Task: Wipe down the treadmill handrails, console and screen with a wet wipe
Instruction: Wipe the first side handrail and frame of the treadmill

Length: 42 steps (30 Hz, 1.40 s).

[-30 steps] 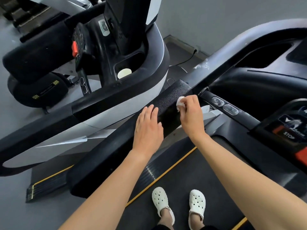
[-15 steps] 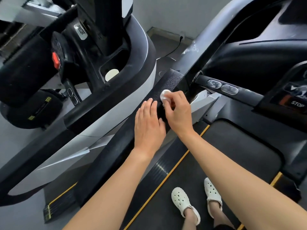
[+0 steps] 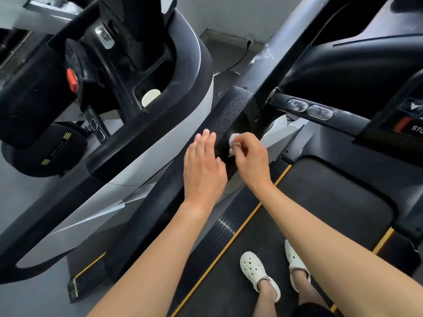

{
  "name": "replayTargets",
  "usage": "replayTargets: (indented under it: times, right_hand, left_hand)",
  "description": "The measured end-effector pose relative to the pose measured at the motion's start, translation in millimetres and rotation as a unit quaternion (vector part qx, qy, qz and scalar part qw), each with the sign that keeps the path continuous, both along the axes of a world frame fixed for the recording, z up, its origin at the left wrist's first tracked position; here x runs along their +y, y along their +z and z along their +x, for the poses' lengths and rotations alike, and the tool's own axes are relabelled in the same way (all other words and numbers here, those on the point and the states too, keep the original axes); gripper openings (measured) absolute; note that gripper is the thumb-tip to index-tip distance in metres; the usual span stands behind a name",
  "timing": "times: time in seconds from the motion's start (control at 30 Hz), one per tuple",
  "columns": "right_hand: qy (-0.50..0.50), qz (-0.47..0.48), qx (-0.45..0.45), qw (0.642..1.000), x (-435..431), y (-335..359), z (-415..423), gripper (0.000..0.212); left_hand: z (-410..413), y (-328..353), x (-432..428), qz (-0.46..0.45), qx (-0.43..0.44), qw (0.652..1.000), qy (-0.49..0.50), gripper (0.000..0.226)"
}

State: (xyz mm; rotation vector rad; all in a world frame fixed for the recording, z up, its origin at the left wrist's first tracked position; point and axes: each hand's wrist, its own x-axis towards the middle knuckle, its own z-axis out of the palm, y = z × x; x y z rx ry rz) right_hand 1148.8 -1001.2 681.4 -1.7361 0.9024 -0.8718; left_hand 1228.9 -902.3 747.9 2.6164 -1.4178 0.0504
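Note:
The treadmill's left handrail [image 3: 231, 113] is a black textured foam bar running diagonally from lower left to upper right. My right hand [image 3: 251, 159] pinches a small crumpled white wet wipe [image 3: 234, 140] against the inner side of the rail. My left hand [image 3: 202, 165] lies flat on top of the rail just left of the wipe, fingers extended together. The console [image 3: 412, 124] with a red STOP label shows at the right edge, and a crossbar with two oval sensor pads [image 3: 309, 108] reaches toward it.
A second treadmill [image 3: 146, 92] stands close on the left, with a red button [image 3: 72, 80] and a pale disc in its cup holder [image 3: 150, 97]. The black belt with yellow edge line [image 3: 320, 202] lies below; my feet in white clogs [image 3: 258, 273] stand on it.
My right hand has slid the wipe down the handrail toward me, close to my left hand. The view has tilted further down and to the left.

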Motion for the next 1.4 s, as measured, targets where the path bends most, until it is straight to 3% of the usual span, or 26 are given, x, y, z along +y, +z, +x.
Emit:
replayTargets:
  times: [0.07,0.13,0.3,0.4,0.6,0.8,0.9,1.07,1.27,1.4]
  right_hand:
    - [-0.039,0.083,0.041,0.995,-2.2,-12.7,-5.9,0.009]
    - [-0.063,0.108,0.055,0.991,-4.4,-14.3,-5.2,0.008]
    - [-0.07,0.024,-0.057,0.996,-6.3,13.8,11.7,0.005]
    - [-0.077,-0.005,-0.055,0.995,-8.0,11.3,11.7,0.009]
    - [-0.097,0.152,0.062,0.982,-24.2,-26.5,-5.2,0.012]
    - [-0.119,0.065,-0.081,0.987,-43.4,26.6,13.0,0.007]
    - [-0.13,0.058,-0.067,0.988,-54.2,25.1,16.3,0.009]
    - [-0.126,0.158,-0.022,0.979,-58.9,3.9,1.7,0.009]
    - [-0.111,0.091,-0.106,0.984,-60.4,31.0,15.5,0.012]
    - [-0.152,0.091,-0.082,0.981,-61.7,14.6,16.7,0.014]
  left_hand:
    - [-3.8,-1.2,0.0,-0.005,-0.004,1.0,0.001,0.063]
    - [-7.2,-2.6,-0.3,-0.007,-0.006,1.0,0.006,0.064]
    - [-12.4,-4.6,-5.7,-0.004,-0.007,1.0,0.027,0.066]
    - [-15.7,-4.0,-9.1,-0.013,0.0,0.999,0.037,0.065]
    - [-20.2,-5.7,-13.7,-0.014,-0.007,1.0,0.025,0.064]
    - [-21.1,-2.5,-27.2,-0.021,-0.015,1.0,0.003,0.064]
    - [-21.1,2.6,-38.3,-0.02,-0.011,1.0,-0.002,0.067]
    - [-16.8,4.0,-44.6,0.018,-0.036,0.999,-0.018,0.07]
    - [-16.6,2.1,-46.2,0.021,-0.054,0.998,-0.015,0.073]
    - [-22.1,-0.3,-49.6,0.017,-0.055,0.998,-0.001,0.072]
